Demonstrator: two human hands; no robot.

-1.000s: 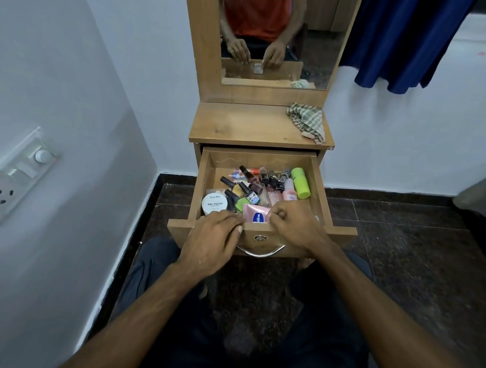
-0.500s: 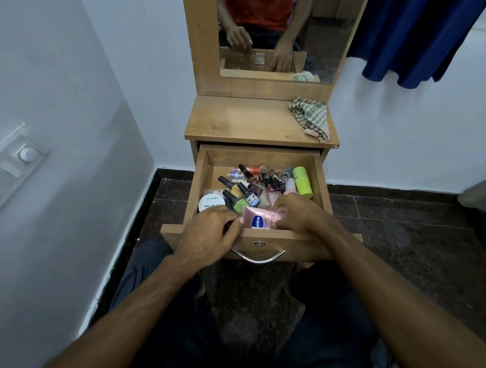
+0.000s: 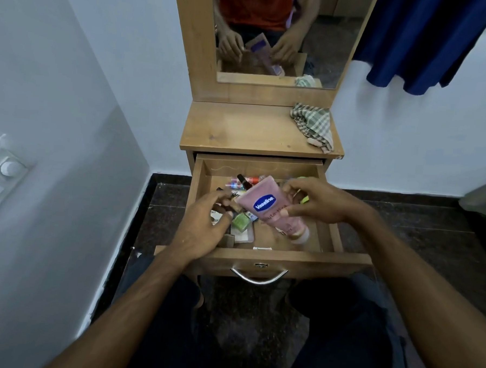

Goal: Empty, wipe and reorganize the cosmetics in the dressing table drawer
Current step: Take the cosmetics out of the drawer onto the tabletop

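Drawer (image 3: 260, 256) of the dressing table stands pulled open in front of you, and your right hand (image 3: 319, 204) pinches the pink Vaseline tube (image 3: 268, 210) between thumb and fingers, holding it tilted just above the clutter of small bottles (image 3: 243, 182) and a green nail polish (image 3: 239, 222) lying inside. Your left hand (image 3: 203, 226) hovers at the drawer's left side with fingers loosely curled around nothing that shows. A checked cloth (image 3: 314, 125) lies on the tabletop's right corner, below the mirror (image 3: 275, 30).
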